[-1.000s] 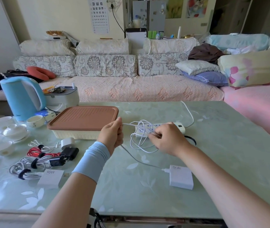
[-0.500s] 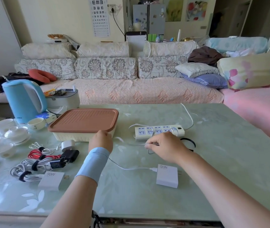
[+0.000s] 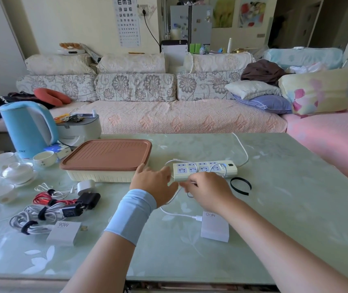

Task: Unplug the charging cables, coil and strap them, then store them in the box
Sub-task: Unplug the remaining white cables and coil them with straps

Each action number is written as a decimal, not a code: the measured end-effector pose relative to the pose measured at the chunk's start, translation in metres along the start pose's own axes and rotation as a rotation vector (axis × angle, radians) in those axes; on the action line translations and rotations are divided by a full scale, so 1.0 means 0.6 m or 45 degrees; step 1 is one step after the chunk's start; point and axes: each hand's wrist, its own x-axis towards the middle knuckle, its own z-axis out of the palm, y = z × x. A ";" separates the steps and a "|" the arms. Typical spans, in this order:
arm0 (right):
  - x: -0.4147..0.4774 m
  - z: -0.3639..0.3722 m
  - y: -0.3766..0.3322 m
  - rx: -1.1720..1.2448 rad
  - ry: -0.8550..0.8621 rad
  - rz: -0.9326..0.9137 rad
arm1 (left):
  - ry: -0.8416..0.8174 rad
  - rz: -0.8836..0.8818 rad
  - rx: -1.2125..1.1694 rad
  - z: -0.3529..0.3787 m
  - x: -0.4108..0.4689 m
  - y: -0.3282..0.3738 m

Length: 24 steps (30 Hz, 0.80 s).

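Observation:
A white GaN charger (image 3: 214, 226) stands on the glass table, and its white cable (image 3: 177, 213) runs up to my hands. My right hand (image 3: 208, 191) pinches that cable just in front of the white power strip (image 3: 205, 169). My left hand (image 3: 153, 182) hovers beside it with fingers spread, next to the cream box with a brown lid (image 3: 107, 155). Loops of the cable lie over the strip's sockets. A black strap (image 3: 240, 185) lies to the right of my right hand.
Coiled, strapped cables and adapters (image 3: 50, 210) and a 90W charger (image 3: 64, 232) lie at the left. A blue kettle (image 3: 28, 127), cups (image 3: 16, 170) and a grey container (image 3: 80, 127) stand at the far left. A sofa runs behind the table.
The cable bundle that both hands held up has dropped to the table. My left hand has let go and opened near the box. The charger has slid closer to my hands.

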 end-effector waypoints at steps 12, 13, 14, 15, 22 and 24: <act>-0.002 -0.015 0.006 0.351 0.063 -0.091 | -0.188 0.184 -0.157 -0.002 0.010 -0.020; 0.000 -0.018 0.010 0.344 0.080 -0.055 | -0.329 0.156 -0.165 -0.004 0.005 -0.019; 0.003 -0.019 0.014 0.370 0.092 -0.026 | -0.430 0.125 -0.173 -0.004 0.004 -0.020; 0.006 -0.019 0.018 0.415 0.097 -0.010 | -0.462 0.088 -0.174 -0.002 0.003 -0.021; 0.012 -0.005 0.003 0.565 0.054 -0.010 | -0.018 0.120 -0.894 0.000 0.001 0.017; 0.010 -0.011 0.004 0.566 0.049 0.009 | -0.039 0.053 -1.139 -0.005 -0.001 0.019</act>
